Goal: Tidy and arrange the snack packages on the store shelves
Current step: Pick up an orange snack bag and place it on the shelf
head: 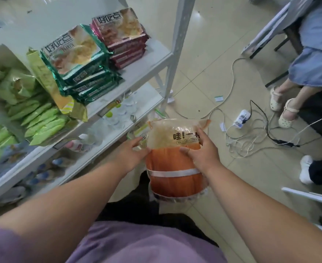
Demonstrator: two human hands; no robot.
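I hold a large orange and clear snack bag in front of me, off the right end of the white shelf unit. My left hand presses on the bag's left side and my right hand grips its right side over the printed label. On the upper shelf lie a stack of green biscuit packs and a stack of maroon biscuit packs. Light green snack bags stand in a row at the left, with a yellow-green bag leaning between them and the green stack.
Lower shelves hold small clear cups and mixed packets. On the tiled floor at the right lie a power strip and tangled cables. A seated person's legs and another white shoe are at the right.
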